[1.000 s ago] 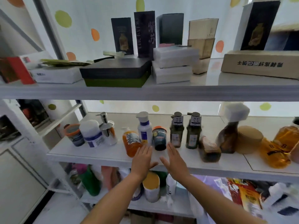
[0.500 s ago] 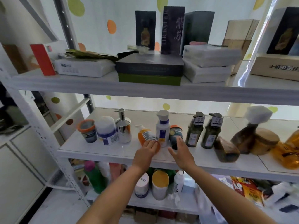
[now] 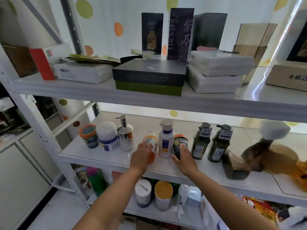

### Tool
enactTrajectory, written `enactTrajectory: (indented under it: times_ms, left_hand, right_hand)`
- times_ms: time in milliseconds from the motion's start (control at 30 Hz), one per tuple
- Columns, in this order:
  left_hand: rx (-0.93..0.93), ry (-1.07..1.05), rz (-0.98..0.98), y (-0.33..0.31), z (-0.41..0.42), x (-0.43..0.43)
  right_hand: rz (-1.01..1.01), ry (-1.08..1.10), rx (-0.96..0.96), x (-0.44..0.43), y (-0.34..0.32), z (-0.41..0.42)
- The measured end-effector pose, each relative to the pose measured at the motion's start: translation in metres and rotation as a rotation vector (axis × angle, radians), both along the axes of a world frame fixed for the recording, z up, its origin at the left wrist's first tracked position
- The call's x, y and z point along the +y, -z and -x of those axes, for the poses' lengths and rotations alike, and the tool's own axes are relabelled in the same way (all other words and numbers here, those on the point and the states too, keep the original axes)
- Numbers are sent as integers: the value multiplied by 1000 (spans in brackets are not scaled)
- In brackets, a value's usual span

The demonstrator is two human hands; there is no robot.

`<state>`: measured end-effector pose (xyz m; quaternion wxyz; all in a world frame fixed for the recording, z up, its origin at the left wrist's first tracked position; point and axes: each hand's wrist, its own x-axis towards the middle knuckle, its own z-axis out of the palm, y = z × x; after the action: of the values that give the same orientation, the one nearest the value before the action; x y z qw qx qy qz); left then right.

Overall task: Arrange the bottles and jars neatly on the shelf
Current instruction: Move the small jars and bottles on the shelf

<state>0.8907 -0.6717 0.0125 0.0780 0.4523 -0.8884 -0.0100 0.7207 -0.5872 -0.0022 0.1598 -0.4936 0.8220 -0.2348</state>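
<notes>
The middle shelf [image 3: 103, 159] carries a row of bottles and jars. My left hand [image 3: 140, 156] is wrapped around the front of an orange pump bottle [image 3: 150, 141], which leans a little. My right hand [image 3: 184, 159] grips a dark jar with an orange lid [image 3: 179, 141], thumb at its lower left. A white bottle with a blue label [image 3: 166, 140] stands upright between the two. Left of them stand a chrome pump bottle [image 3: 125, 137], a white jar [image 3: 108, 138] and an orange-rimmed jar [image 3: 88, 136].
Two dark green bottles [image 3: 201, 141] [image 3: 219, 145] stand just right of my right hand. Beyond them a brown bottle [image 3: 235, 168] lies on its side and another with a white cap [image 3: 259, 146] leans. Boxes fill the upper shelf [image 3: 66, 90]; containers crowd the lower shelf.
Both hands have reached forward from the shelf's front edge; the left now holds the orange bottle and the right the dark jar. The view has swung to the left.
</notes>
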Motion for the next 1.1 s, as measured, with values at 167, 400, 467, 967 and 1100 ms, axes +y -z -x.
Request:
enactTrajectory:
  times_ms: [167, 400, 467, 967, 1100]
  left_hand:
    - [-29, -10, 39, 7, 13, 5]
    - [14, -18, 28, 17, 9, 7]
    - [25, -20, 23, 19, 5, 9]
    - [-29, -30, -45, 6, -1, 11]
    - [-55, 2, -42, 9, -5, 6]
  right_hand:
    - [-22, 24, 0, 3, 3, 6]
    - [-43, 61, -26, 5, 5, 11]
    - [-43, 55, -15, 5, 5, 11]
    - [-10, 38, -29, -2, 8, 2]
    - [6, 78, -44, -3, 7, -1]
